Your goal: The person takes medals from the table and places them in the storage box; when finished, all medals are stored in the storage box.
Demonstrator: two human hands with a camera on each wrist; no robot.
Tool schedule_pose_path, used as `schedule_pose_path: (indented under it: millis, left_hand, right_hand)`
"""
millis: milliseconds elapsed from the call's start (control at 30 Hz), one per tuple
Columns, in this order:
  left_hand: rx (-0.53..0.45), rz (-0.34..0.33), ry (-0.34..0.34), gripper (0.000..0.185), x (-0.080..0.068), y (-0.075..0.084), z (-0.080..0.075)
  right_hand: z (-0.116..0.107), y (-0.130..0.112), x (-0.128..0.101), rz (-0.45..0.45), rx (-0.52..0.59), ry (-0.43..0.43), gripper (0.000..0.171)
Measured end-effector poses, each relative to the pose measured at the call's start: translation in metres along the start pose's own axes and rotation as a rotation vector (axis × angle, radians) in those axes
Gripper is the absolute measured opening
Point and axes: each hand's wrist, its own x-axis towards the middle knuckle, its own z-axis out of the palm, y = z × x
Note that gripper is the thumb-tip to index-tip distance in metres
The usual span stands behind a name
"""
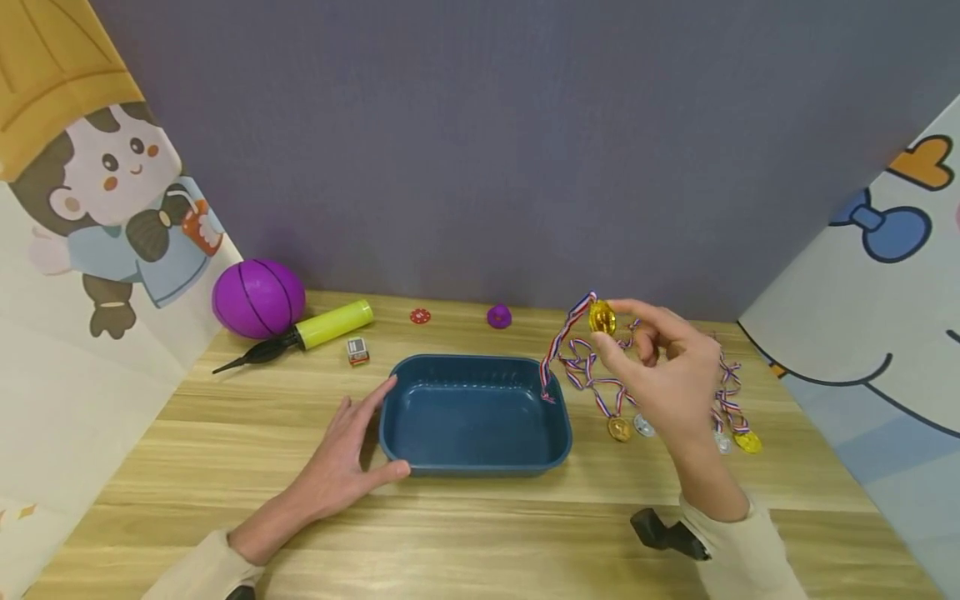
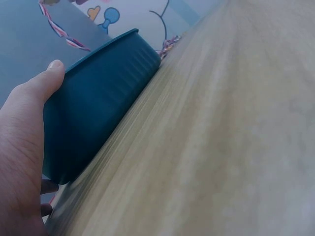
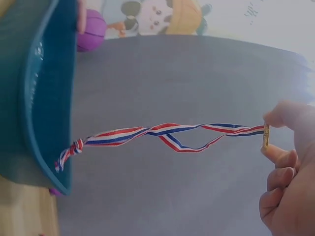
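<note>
My right hand (image 1: 667, 371) pinches a gold medal (image 1: 602, 317) between thumb and fingertips, above the table. From the medal its red, white and blue ribbon (image 3: 172, 129) hangs down, and its knotted end reaches the right end of a dark blue plastic basin (image 1: 480, 468). My left hand (image 1: 341, 462) holds the basin's left end, thumb at the front rim and fingers at the far corner. In the left wrist view that thumb (image 2: 55, 69) lies at the rim, while most of the fingers are hidden behind the basin.
More ribboned medals, among them a bronze-coloured one (image 1: 618, 429) and a yellow one (image 1: 747, 442), lie on the right. Behind the basin are a purple ring (image 1: 498, 316) and a red chip (image 1: 420, 316). A small box (image 1: 357, 351), a yellow pump (image 1: 333, 325) and a purple ball (image 1: 258, 298) stand left.
</note>
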Motion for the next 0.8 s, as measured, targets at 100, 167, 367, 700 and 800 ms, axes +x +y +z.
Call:
schedule_pose_path:
  millis: [100,167,367,700,800]
  left_hand:
    - [0.004,-0.001,-0.001,0.112,0.000,-0.001,0.000]
    - [0.006,0.000,-0.002,0.112,0.001,-0.001,0.000]
    - [0.003,-0.002,-0.003,0.112,0.001,-0.001,0.000]
    - [-0.008,0.021,0.004,0.112,0.002,-0.001,0.000]
    - [-0.006,0.023,0.007,0.112,0.002,-0.002,0.000]
  right_hand:
    - [0.011,0.000,-0.006,-0.006,0.019,-0.047,0.037]
    - [0.019,0.001,-0.010,-0.018,0.023,-0.077,0.037]
    - [0.039,0.004,-0.023,-0.012,0.025,-0.166,0.034]
    - [0.062,0.010,-0.042,0.002,0.029,-0.295,0.033]
    - [0.067,0.010,-0.045,0.008,0.039,-0.328,0.033]
